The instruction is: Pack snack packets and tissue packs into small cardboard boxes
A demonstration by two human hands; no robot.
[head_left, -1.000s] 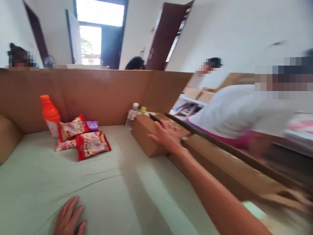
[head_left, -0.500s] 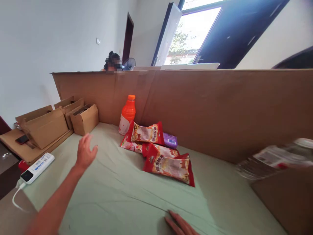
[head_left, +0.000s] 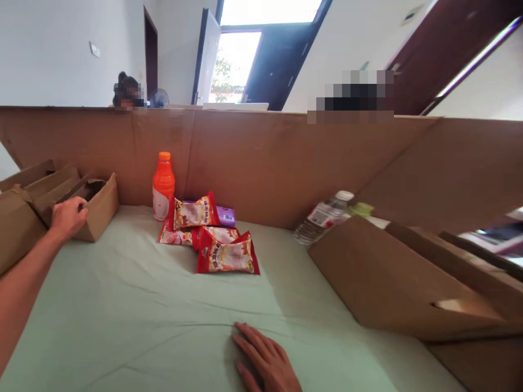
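My left hand (head_left: 69, 218) is at the near edge of a small open cardboard box (head_left: 100, 209) on the left, with its fingers bent over the rim; what the fingertips touch inside is hidden. My right hand (head_left: 267, 356) rests palm down on the pale green cloth (head_left: 163, 337) at the front, fingers extended, holding nothing. Between and beyond the hands lie several red-edged snack packets (head_left: 231, 256), partly overlapping. A purple packet (head_left: 226, 216) shows behind them. An orange bottle (head_left: 164, 182) with an orange cap stands upright at the back.
A tall cardboard wall (head_left: 253, 163) runs along the back. On the right, a clear plastic bottle (head_left: 321, 218) leans beside a large cardboard box (head_left: 392, 277) with dividers. More cardboard boxes (head_left: 16, 231) stand at left. A person (head_left: 127, 92) is beyond the wall.
My left hand has moved from above the cloth to the small cardboard box and its fingers have bent over the rim. The view has turned right, and more of my right hand shows.
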